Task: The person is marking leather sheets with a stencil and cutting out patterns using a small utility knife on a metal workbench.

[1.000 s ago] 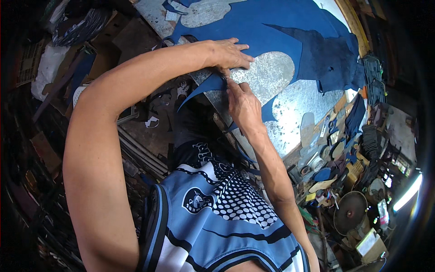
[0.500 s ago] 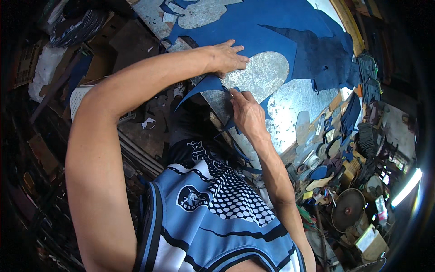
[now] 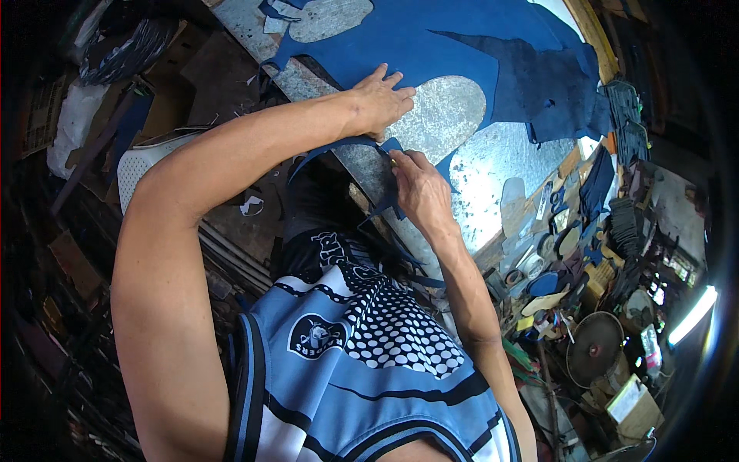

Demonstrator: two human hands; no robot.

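Note:
A large blue sheet (image 3: pixel 431 46), leather-like, is spread over a mottled metal worktop (image 3: pixel 493 165). Within it a rounded gap shows bare metal (image 3: pixel 446 115). My left hand (image 3: pixel 382 104) rests palm down at the left end of this gap, fingers spread on the blue material. Just below it, my right hand (image 3: pixel 422 189) is closed near the worktop's near edge, beside a narrow blue strip (image 3: pixel 392 145). A small tip shows at its fingers, too little to name. A thin curved blue strip (image 3: pixel 312 156) runs out beneath my left wrist.
A darker blue piece (image 3: pixel 546 96) lies on the sheet's right part. Farther right are scissors (image 3: pixel 560 202), tape rolls (image 3: pixel 531 266) and cut pieces in a clutter. A round fan-like disc (image 3: pixel 593 349) stands lower right; a white perforated seat (image 3: pixel 146 169) is at left.
The blue strip under my left wrist has gone from a broad pointed flap to a thin curve. Both hands keep nearly the same places; the whole view has shifted slightly.

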